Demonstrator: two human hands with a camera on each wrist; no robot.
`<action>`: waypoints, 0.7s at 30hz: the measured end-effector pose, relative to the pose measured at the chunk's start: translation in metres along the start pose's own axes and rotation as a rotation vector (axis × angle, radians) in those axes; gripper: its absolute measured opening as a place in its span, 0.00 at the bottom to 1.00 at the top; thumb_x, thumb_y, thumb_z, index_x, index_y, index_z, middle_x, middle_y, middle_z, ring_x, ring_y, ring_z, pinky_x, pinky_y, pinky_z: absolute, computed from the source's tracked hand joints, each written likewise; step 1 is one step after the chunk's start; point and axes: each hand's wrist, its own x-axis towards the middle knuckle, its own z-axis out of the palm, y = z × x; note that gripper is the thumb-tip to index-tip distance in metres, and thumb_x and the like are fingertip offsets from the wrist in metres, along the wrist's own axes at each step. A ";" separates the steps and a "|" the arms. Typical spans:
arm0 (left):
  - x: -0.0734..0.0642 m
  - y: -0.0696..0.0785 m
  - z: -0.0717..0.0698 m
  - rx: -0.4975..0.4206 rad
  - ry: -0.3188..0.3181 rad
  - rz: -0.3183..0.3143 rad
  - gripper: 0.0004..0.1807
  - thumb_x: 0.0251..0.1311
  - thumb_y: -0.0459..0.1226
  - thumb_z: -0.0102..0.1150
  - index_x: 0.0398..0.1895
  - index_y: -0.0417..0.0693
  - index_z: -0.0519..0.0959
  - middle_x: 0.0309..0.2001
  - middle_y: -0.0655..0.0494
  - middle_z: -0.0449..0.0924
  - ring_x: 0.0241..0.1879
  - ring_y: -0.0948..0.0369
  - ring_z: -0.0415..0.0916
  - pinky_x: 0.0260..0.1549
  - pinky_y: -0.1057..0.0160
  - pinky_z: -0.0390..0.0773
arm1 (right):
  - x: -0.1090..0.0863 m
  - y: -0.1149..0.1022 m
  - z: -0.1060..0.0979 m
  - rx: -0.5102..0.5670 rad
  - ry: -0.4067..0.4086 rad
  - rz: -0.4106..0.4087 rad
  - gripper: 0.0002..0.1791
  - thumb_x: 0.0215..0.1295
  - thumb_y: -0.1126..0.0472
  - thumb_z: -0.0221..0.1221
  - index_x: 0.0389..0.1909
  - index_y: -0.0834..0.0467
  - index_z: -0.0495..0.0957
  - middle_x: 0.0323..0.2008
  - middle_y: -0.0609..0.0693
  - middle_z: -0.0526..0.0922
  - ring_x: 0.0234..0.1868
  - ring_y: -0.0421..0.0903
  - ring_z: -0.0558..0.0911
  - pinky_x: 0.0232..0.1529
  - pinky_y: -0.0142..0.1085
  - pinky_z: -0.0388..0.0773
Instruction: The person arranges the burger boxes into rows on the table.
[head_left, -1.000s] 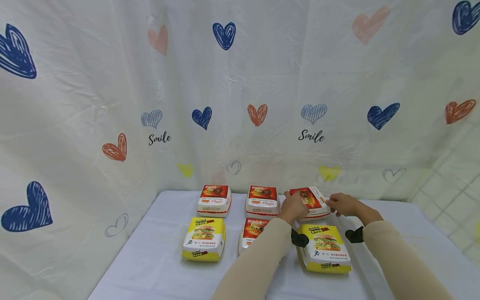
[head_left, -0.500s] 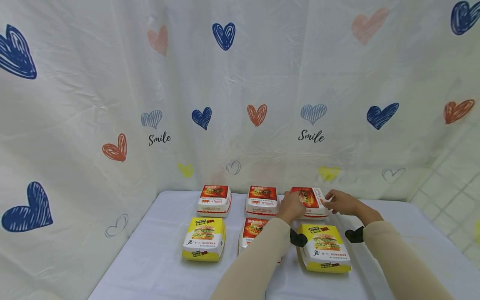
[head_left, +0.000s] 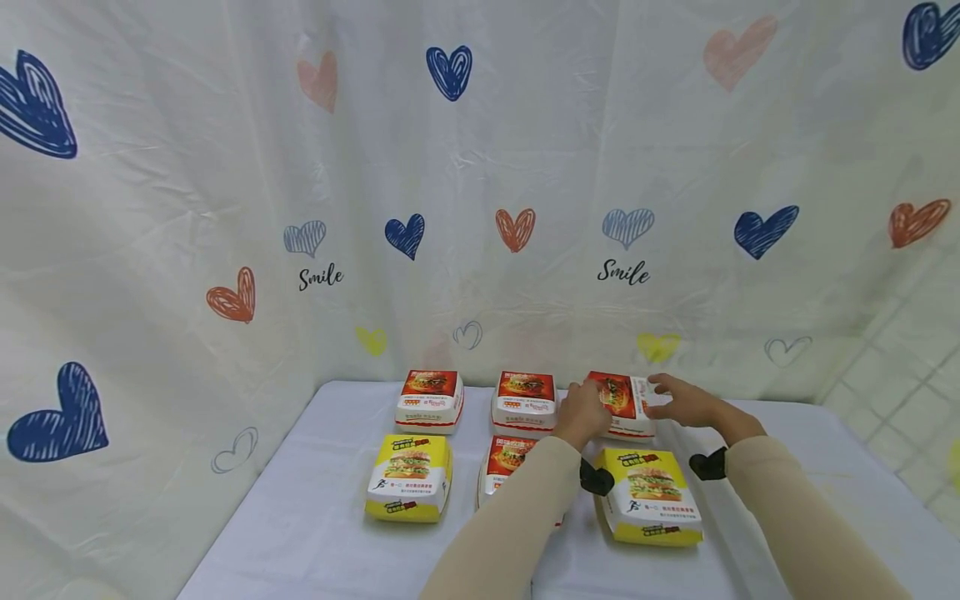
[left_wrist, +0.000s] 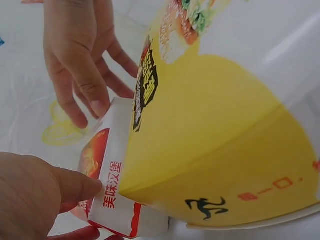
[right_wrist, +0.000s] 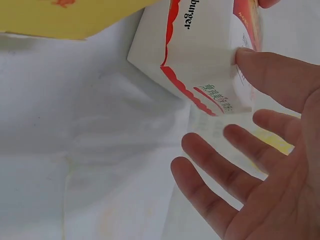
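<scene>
A red-and-white burger box (head_left: 618,400) lies at the back right of the table. My left hand (head_left: 582,414) holds its left side; in the left wrist view the thumb (left_wrist: 82,186) rests on the printed wall and other fingers show at the lower edge. At the box's right side is my right hand (head_left: 690,403). The right wrist view shows its thumb (right_wrist: 272,75) at the box's top edge, the other fingers spread and apart from the wall. Just in front of this box stands a yellow-and-white burger box (head_left: 651,497), partly overlapped by the left wrist strap.
Two more red burger boxes, one at the left (head_left: 430,402) and one in the middle (head_left: 524,404), complete the back row. In front are a yellow box (head_left: 409,479) and a red box (head_left: 506,462) partly hidden by the left sleeve. A heart-print curtain (head_left: 465,167) hangs behind the table.
The red burger box at the back right has turned straighter and shifted slightly left and back. My right hand's fingers have spread; the left hand stays at the box's side.
</scene>
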 end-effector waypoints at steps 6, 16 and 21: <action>0.001 0.000 0.002 0.029 0.019 -0.008 0.27 0.59 0.40 0.72 0.63 0.59 0.80 0.53 0.53 0.76 0.52 0.57 0.73 0.59 0.53 0.77 | 0.002 0.000 0.001 0.003 0.012 -0.043 0.47 0.68 0.54 0.66 0.78 0.66 0.50 0.75 0.77 0.50 0.70 0.78 0.62 0.65 0.70 0.65; 0.001 0.000 0.003 0.075 0.030 0.000 0.26 0.59 0.41 0.71 0.63 0.63 0.81 0.52 0.55 0.79 0.51 0.57 0.75 0.57 0.53 0.77 | 0.008 -0.001 -0.002 0.009 -0.033 -0.070 0.42 0.66 0.59 0.66 0.76 0.66 0.58 0.74 0.76 0.55 0.71 0.77 0.59 0.65 0.72 0.63; 0.001 0.001 0.005 0.068 0.027 -0.024 0.28 0.59 0.40 0.72 0.64 0.64 0.80 0.50 0.58 0.81 0.48 0.59 0.76 0.57 0.54 0.77 | 0.007 -0.004 -0.001 0.007 -0.038 -0.056 0.43 0.66 0.57 0.66 0.75 0.67 0.58 0.73 0.77 0.52 0.72 0.79 0.54 0.66 0.74 0.59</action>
